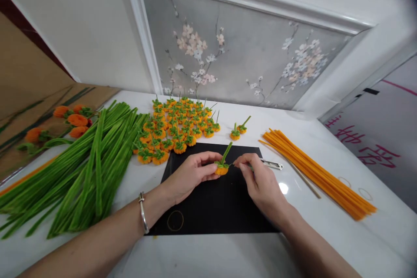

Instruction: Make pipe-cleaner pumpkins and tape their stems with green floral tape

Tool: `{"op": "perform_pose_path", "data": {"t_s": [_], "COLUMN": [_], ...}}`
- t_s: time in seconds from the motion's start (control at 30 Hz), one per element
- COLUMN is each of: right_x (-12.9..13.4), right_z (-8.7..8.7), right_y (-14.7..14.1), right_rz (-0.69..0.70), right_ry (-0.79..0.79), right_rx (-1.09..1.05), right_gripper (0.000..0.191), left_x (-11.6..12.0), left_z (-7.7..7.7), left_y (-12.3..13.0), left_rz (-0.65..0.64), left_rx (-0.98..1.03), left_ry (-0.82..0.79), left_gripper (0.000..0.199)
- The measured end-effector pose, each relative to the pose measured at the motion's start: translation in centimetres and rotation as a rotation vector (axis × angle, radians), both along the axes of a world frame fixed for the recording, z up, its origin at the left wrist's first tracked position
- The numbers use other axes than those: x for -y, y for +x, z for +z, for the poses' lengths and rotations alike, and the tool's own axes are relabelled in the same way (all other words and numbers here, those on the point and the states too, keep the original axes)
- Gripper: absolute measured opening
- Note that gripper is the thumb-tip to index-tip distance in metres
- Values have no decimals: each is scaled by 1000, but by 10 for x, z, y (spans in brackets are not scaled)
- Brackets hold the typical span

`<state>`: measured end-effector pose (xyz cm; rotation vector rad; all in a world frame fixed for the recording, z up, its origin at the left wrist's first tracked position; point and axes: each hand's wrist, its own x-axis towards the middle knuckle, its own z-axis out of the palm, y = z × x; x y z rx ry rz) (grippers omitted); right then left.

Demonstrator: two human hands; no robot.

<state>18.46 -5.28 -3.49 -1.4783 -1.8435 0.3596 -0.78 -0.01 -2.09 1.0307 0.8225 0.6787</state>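
My left hand (195, 171) pinches a small orange pumpkin (222, 170) made of pipe cleaner, with green leaves and one upright green stem. It is held above a black mat (221, 213). My right hand (257, 178) is closed just right of the pumpkin, thumb and fingertips pressed together. A thin dark tip shows between those fingers and the pumpkin, too small to name. From behind the right hand sticks out a silver metal tool (273, 164); whether the hand touches it is hidden.
Many finished pumpkins (179, 124) stand behind the mat, two more (239, 130) apart to the right. Green pipe cleaners (97, 160) are heaped at left, near orange flowers (77, 120). Orange pipe cleaners (319, 173) and a thin stick (306, 180) lie right. A floral panel (241, 52) rises behind.
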Motion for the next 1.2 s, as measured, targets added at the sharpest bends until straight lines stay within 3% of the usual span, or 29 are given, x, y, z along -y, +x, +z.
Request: {"op": "perform_pose_path", "data": {"t_s": [0.1, 0.23, 0.37, 0.43, 0.57, 0.7, 0.8, 1.0, 1.2], "right_x": [-5, -16, -21, -20, -16, -15, -15, -10, -2], "right_z": [-2, -10, -12, -7, 2, 2, 1, 10, 13], "right_y": [3, 5, 6, 10, 26, 40, 41, 29, 13], "right_rz": [7, -6, -7, -16, -6, 32, 82, 84, 85], "right_ry": [56, -4, 5, 15, -65, -135, -113, -18, -184], "right_rx": [90, 204, 231, 124, -285, -661, -831, -700, -552], "right_gripper": [16, 22, 10, 9, 11, 16, 15, 9, 14], "left_x": [-2, -4, -3, -2, -2, 0, 2, 4, 9], "left_z": [-2, -3, -2, -2, -5, -7, -6, -2, 1], "left_y": [1, 2, 3, 4, 4, 4, 4, 6, 6], "left_rz": [54, 127, 101, 87, 75, 61, 61, 30, -8], "left_rx": [2, 34, 31, 25, 37, 22, 22, 90, 101], "left_ry": [56, 61, 87, 96, 76, 56, 46, 15, 10], "left_gripper": [16, 19, 22, 19, 18, 19, 18, 19, 17]}}
